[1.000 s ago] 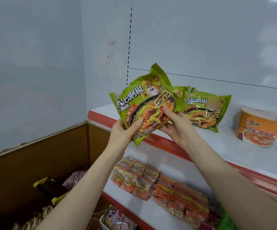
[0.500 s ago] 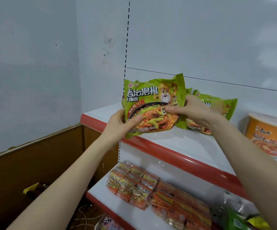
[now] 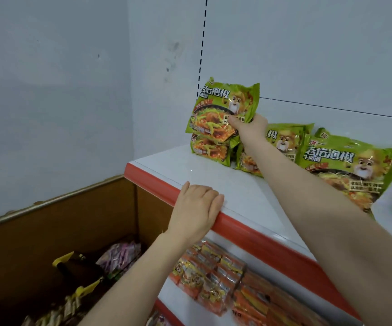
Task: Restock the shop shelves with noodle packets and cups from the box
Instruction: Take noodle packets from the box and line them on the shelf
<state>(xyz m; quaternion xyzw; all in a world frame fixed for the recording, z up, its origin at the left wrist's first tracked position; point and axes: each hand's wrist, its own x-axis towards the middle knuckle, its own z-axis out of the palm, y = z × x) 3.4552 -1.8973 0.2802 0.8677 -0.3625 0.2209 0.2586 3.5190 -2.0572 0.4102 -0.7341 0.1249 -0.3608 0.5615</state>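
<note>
My right hand (image 3: pixel 249 124) grips a green noodle packet (image 3: pixel 218 109) by its lower right corner, holding it upright at the back left of the white upper shelf (image 3: pixel 225 182), just above another green packet (image 3: pixel 210 149) standing there. Two more green packets (image 3: pixel 284 140) (image 3: pixel 355 165) lean against the back panel to the right. My left hand (image 3: pixel 196 205) rests on the shelf's red front edge, fingers curled over the lip, holding nothing.
Orange noodle packets (image 3: pixel 216 278) lie in rows on the lower shelf. A brown cardboard box (image 3: pixel 49 231) stands at the lower left with purple and dark packets (image 3: pixel 117 255) inside. Grey walls close in on the left and behind the shelves.
My left hand has let go of the green packet and dropped to the shelf's front edge. My right hand has carried the packet alone to the shelf's back left corner.
</note>
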